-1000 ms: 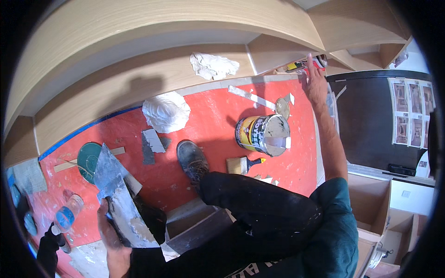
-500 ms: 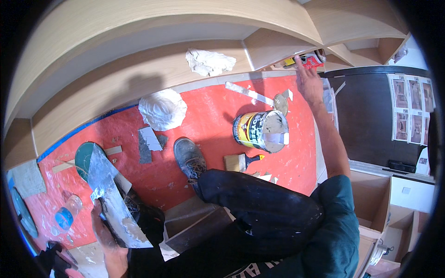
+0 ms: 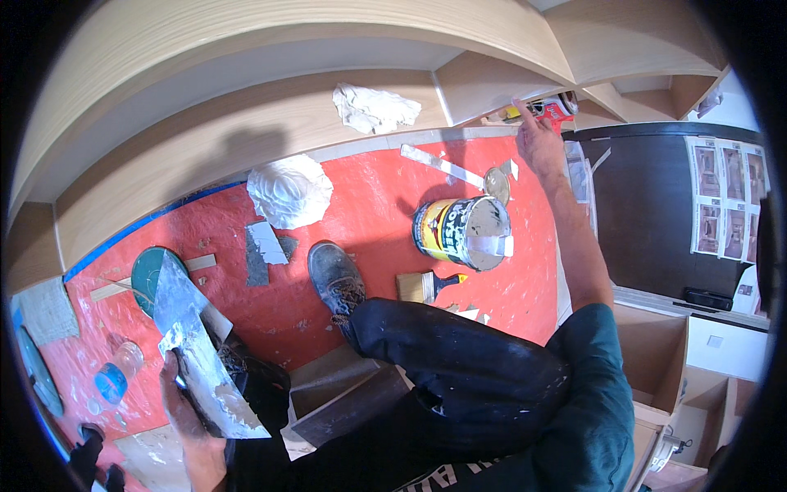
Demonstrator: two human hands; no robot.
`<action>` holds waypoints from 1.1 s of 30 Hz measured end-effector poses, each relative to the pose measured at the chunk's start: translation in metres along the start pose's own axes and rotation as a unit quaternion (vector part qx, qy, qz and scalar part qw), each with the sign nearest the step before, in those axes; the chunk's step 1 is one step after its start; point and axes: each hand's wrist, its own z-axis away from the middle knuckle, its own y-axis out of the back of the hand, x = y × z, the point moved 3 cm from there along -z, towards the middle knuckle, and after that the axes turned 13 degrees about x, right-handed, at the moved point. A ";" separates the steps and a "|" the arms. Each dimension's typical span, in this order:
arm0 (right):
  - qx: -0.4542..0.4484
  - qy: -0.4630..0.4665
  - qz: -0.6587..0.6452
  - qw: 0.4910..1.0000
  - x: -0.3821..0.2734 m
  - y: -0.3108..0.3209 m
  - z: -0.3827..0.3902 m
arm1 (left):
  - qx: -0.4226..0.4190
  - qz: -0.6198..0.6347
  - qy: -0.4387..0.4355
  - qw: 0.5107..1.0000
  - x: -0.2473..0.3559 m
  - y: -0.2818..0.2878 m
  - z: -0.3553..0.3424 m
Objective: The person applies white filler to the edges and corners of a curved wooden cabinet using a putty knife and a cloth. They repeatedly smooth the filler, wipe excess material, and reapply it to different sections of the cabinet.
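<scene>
In my left hand [image 3: 193, 426] is a flat metal plastering blade [image 3: 217, 385] smeared with white and grey filler; the fingers close around its left edge. Its upper part overlaps a green round object [image 3: 149, 277] on the floor in this view. My right hand [image 3: 543, 152] is stretched far right to the shelf's lower edge, fingers extended and nothing visibly held. Just beyond the fingertips lies a red and black can [image 3: 560, 111] on its side, beside a small yellow item [image 3: 515, 111]; whether the fingers touch them I cannot tell.
On the red floor sheet [image 3: 385, 201] stand an open filler tub [image 3: 447, 230], a brush [image 3: 418, 288], a crumpled white bundle [image 3: 289, 191] and a plastic bottle [image 3: 121, 369]. A white cloth [image 3: 375, 108] lies on the wooden shelf [image 3: 316, 90]. Open drawers [image 3: 652, 353] stand right.
My right hand has shifted slightly left and down near the shelf, its forearm moving with it. My left hand keeps the blade in about the same place.
</scene>
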 end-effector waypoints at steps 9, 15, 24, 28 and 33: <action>-0.080 0.054 0.030 0.995 -0.010 -0.020 0.012 | -0.014 -0.018 0.005 1.000 0.002 0.004 0.002; -0.024 0.036 0.047 0.998 -0.010 0.004 0.001 | 0.028 -0.016 -0.028 0.999 0.003 0.011 0.001; -0.010 0.089 0.037 0.995 -0.009 -0.017 0.012 | 0.040 -0.012 -0.023 0.999 0.001 0.002 0.002; 0.005 0.063 0.009 0.998 -0.010 -0.004 -0.002 | 0.057 -0.017 -0.015 0.998 0.000 0.002 0.003; -0.075 0.064 0.066 0.993 -0.020 -0.032 0.009 | -0.020 -0.042 0.019 0.999 -0.003 0.005 -0.003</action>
